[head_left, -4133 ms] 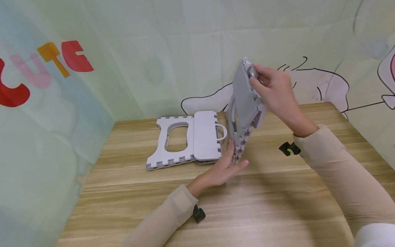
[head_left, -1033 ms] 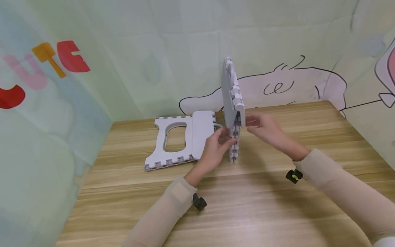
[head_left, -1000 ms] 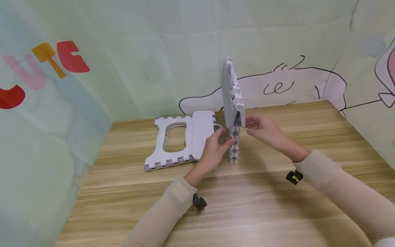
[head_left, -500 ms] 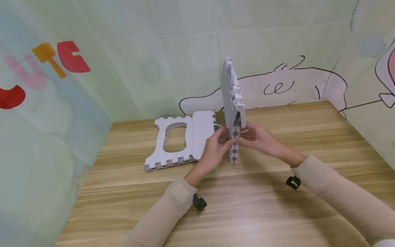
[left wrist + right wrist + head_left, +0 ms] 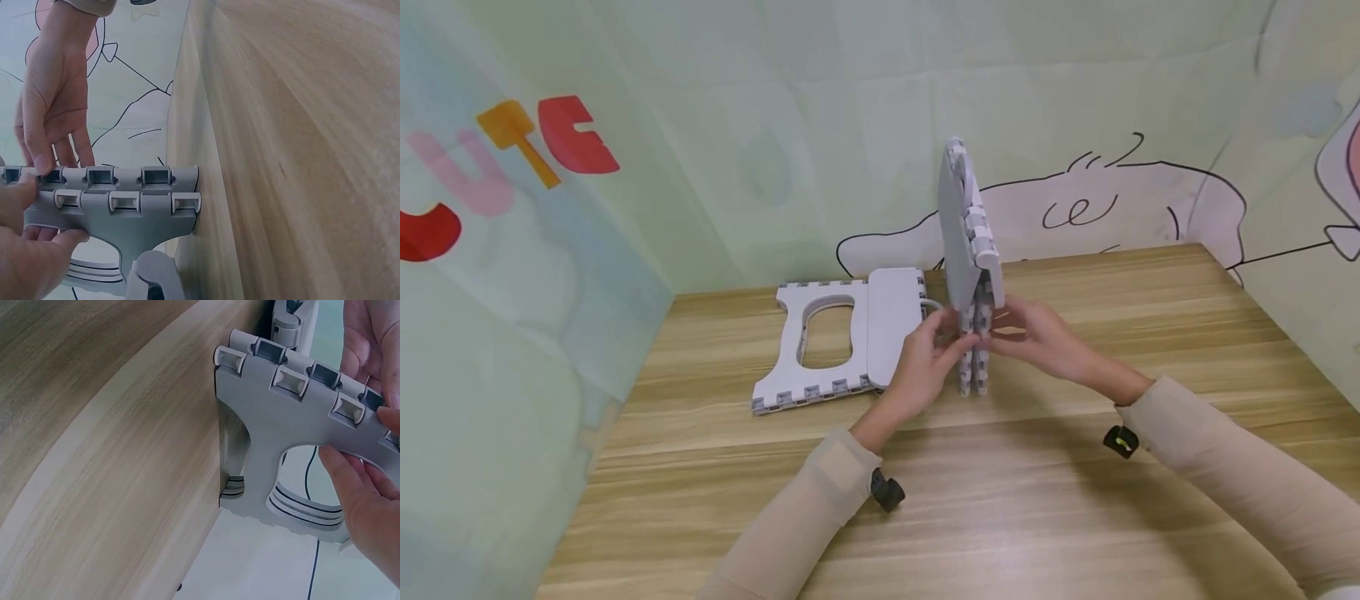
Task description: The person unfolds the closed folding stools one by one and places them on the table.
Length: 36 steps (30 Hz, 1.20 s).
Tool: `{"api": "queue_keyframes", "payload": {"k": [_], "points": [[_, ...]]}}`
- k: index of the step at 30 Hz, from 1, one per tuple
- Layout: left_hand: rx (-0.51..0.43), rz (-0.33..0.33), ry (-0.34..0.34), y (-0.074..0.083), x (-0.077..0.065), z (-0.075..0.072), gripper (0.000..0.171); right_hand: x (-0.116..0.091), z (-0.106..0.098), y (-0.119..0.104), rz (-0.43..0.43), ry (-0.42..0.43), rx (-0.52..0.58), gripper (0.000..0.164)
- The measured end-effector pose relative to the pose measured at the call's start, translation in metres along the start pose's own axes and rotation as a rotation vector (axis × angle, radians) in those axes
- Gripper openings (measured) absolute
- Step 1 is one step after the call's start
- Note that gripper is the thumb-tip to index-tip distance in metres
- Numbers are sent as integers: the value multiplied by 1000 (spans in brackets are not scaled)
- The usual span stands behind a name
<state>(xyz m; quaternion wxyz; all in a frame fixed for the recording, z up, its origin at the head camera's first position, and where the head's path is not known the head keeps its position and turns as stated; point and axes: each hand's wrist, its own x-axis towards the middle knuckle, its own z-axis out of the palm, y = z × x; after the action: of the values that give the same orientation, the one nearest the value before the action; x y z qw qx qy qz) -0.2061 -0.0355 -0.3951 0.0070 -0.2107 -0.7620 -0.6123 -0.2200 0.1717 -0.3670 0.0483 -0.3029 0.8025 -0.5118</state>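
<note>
A grey-and-white folding stool (image 5: pixel 958 225) stands on edge on the table, its folded seat flaps up and its two leg panels (image 5: pixel 259 419) down, a narrow gap between them. My left hand (image 5: pixel 921 358) grips the left panel, thumb at the hinged edge and fingers through the cut-out. On the other side my right hand (image 5: pixel 1037 337) grips the right panel the same way, fingertips in its oval opening in the right wrist view. Both thumbs nearly meet at the near edge. A second folding stool (image 5: pixel 891 329) lies flat and folded to the left.
The wood-grain table (image 5: pixel 1000 517) reaches back to a pale green cloth backdrop (image 5: pixel 850 167) with cartoon drawings and coloured letters. The flat stool's loop handle (image 5: pixel 932 306) lies just behind my left fingers. Black wrist devices (image 5: pixel 887 490) hang at both sleeves.
Earlier my right hand held the tilted stool by its top; the stool now stands upright. That hand has come down and taken the right leg panel. The panels have just parted slightly.
</note>
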Motion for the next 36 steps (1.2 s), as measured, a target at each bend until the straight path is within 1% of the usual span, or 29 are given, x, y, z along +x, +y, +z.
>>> {"api": "queue_keyframes", "payload": {"k": [5,10,17,25,32,36], "points": [[-1,4,3,0,1,1,46,-3,-4,2,1,8,-9,61],[6,-2,5,-1,2,2,45,-7,-8,2,22,17,-20,61],[2,2,-4,0,3,3,46,-11,-15,4,29,24,-36,61],[18,13,-11,-1,3,4,46,-18,-19,5,9,36,-52,58],[23,8,-13,-1,3,4,45,-22,-24,7,-8,32,-89,63],[25,12,-15,-1,3,4,46,-25,-27,8,-15,30,-102,58]]}}
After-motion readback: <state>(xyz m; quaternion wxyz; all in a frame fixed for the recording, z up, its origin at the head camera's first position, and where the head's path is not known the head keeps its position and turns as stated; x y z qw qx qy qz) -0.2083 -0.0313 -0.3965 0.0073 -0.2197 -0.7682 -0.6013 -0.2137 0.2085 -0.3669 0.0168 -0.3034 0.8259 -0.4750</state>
